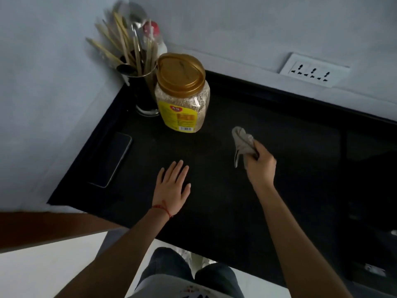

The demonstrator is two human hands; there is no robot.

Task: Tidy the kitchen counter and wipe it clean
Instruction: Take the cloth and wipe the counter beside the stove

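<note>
The black kitchen counter (247, 201) fills the middle of the head view. My right hand (261, 166) is closed around a crumpled grey cloth (242, 140), which sticks out toward the back just above the counter surface. My left hand (173, 186) lies flat on the counter with fingers spread, holding nothing; a red thread circles its wrist. A clear plastic jar with a gold lid and yellow label (182, 93) stands at the back left, beyond my left hand.
A steel holder full of spoons and wooden utensils (137, 82) stands in the back corner beside the jar, with a red-capped bottle (153, 33) behind it. A dark phone (111, 160) lies along the left wall. A wall socket (313, 70) is at the back right.
</note>
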